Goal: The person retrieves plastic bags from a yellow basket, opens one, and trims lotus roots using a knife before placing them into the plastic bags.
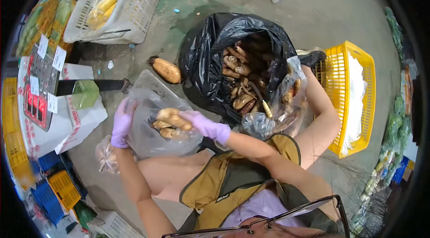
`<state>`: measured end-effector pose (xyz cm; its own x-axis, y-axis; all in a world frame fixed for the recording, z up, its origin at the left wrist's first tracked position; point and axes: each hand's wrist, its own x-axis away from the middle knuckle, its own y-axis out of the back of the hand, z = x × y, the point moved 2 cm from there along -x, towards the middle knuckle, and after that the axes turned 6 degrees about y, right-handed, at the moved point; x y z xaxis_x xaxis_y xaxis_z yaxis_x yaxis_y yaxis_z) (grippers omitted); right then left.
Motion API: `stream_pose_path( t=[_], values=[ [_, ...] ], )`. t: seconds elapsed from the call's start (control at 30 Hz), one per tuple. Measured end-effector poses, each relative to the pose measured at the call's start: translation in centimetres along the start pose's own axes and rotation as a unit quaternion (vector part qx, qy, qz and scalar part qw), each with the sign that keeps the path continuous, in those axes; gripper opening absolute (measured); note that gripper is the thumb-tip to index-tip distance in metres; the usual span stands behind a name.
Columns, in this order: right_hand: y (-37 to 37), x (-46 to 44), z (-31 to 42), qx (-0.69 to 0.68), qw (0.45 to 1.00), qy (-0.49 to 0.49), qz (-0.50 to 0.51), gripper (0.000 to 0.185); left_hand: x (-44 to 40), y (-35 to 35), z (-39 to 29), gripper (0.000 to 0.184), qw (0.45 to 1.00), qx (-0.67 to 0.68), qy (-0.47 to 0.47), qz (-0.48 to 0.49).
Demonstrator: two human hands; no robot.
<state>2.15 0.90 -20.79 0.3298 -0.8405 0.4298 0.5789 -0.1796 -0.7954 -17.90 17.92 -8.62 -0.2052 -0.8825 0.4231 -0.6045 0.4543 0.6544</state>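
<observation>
My left hand [122, 124], in a purple glove, grips the rim of a clear plastic bag [150, 99] at its left side. My right hand [208, 127], gloved alike, holds a lotus root [174, 119] over the bag's mouth. Below it, more lotus root pieces [166, 132] lie in the bag. The bag rests at least partly over a metal scale platform [150, 79]. Beyond my right hand stands a black plastic bag [201, 54] with many lotus roots [236, 65] inside. A knife with a pale yellow handle [267, 109] leans at its near rim.
One lotus root [166, 70] lies on the floor. Another clear bag [286, 112] holds root pieces at right. A yellow basket [371, 90] stands beyond my leg. At left are a scale display [36, 103] and a white crate [148, 7] with yellow produce. A tied bag [106, 155] lies nearby.
</observation>
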Motion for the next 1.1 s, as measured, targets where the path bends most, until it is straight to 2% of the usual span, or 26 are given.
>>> stream_pose_path(
  t=[0.07, 0.1, 0.17, 0.2, 0.3, 0.37, 0.4, 0.43, 0.47, 0.53, 0.57, 0.6, 0.63, 0.67, 0.7, 0.73, 0.77, 0.8, 0.83, 0.9, 1.07, 1.1],
  values=[
    [-2.2, -2.0, -1.4, -0.039, 0.998, 0.014, -0.043, 0.047, -1.0, -0.4, 1.5, 0.059, 0.993, -0.055, -0.067, -0.079],
    [-2.3, -2.7, -1.9, -0.083, 0.997, 0.006, -0.012, 0.048, -0.9, 0.3, 2.4, 0.058, 0.984, -0.087, -0.095, -0.123],
    [-0.4, -3.4, -2.9, -0.166, 0.985, -0.018, 0.046, 0.049, 2.2, 0.7, -3.7, 0.056, 0.889, -0.287, -0.180, -0.308],
    [0.1, -2.7, -2.6, -0.162, 0.986, -0.047, 0.018, 0.048, 3.7, -0.5, -6.5, 0.056, 0.813, -0.375, -0.218, -0.387],
    [-0.7, 0.8, 0.7, -0.202, 0.977, -0.072, 0.018, 0.046, 5.8, -4.6, -7.8, 0.057, 0.917, -0.188, -0.291, -0.200],
    [-0.1, 1.9, 0.6, -0.216, 0.973, -0.068, 0.035, 0.052, 7.0, -8.7, -9.0, 0.055, 0.961, -0.007, -0.238, -0.139],
    [0.1, 3.0, 1.1, -0.236, 0.967, -0.076, 0.063, 0.055, 7.3, -10.4, -8.9, 0.054, 0.970, 0.137, -0.189, -0.071],
    [0.0, 4.1, 1.8, -0.258, 0.958, -0.082, 0.093, 0.058, 7.5, -12.1, -8.6, 0.053, 0.952, 0.274, -0.135, 0.003],
    [0.1, 5.3, 2.4, -0.169, 0.978, -0.073, 0.096, 0.063, 7.5, -13.7, -8.1, 0.052, 0.909, 0.402, -0.079, 0.079],
    [0.4, 8.5, 5.1, 0.106, 0.991, -0.075, 0.016, 0.063, 7.5, -17.1, -7.0, 0.058, 0.828, 0.503, 0.089, 0.232],
    [1.2, 10.0, 6.1, 0.241, 0.967, -0.078, -0.027, 0.063, 7.8, -18.7, -6.5, 0.061, 0.766, 0.539, 0.175, 0.302],
    [2.7, 11.0, 7.1, 0.234, 0.967, -0.016, -0.098, 0.064, 8.5, -19.5, -8.0, 0.061, 0.794, 0.508, 0.141, 0.303],
    [5.3, 12.0, 8.1, 0.233, 0.956, 0.014, -0.179, 0.058, 9.4, -20.5, -9.8, 0.061, 0.820, 0.475, 0.107, 0.301],
    [10.3, 12.8, 7.9, 0.428, 0.824, 0.136, -0.345, 0.047, 10.0, -21.5, -11.1, 0.059, 0.805, 0.489, 0.097, 0.323],
    [14.9, 13.9, 7.9, 0.549, 0.706, 0.148, -0.423, 0.039, 9.8, -23.3, -10.8, 0.065, 0.828, 0.456, 0.033, 0.323],
    [18.4, 15.4, 7.7, 0.726, 0.496, 0.092, -0.468, 0.033, 9.9, -24.5, -10.9, 0.066, 0.846, 0.415, -0.009, 0.334],
    [21.4, 16.5, 7.1, 0.753, 0.445, 0.052, -0.481, 0.035, 10.3, -25.5, -11.1, 0.068, 0.861, 0.374, -0.049, 0.342],
    [23.2, 17.5, 6.4, 0.761, 0.451, -0.002, -0.466, 0.036, 10.7, -26.4, -11.2, 0.068, 0.872, 0.348, -0.059, 0.340],
    [25.1, 17.8, 5.7, 0.725, 0.525, -0.042, -0.443, 0.031, 11.4, -27.2, -11.3, 0.068, 0.878, 0.336, -0.072, 0.333],
    [26.5, 16.9, 4.7, 0.723, 0.549, -0.007, -0.418, 0.025, 12.1, -28.6, -11.8, 0.067, 0.890, 0.311, -0.108, 0.315],
    [26.7, 17.0, 3.9, 0.726, 0.540, -0.008, -0.427, 0.022, 12.0, -30.5, -11.8, 0.059, 0.942, 0.168, -0.207, 0.203],
    [26.8, 17.1, 3.7, 0.733, 0.533, 0.001, -0.422, 0.022, 12.3, -30.6, -12.3, 0.059, 0.940, 0.195, -0.178, 0.214]
  ],
)
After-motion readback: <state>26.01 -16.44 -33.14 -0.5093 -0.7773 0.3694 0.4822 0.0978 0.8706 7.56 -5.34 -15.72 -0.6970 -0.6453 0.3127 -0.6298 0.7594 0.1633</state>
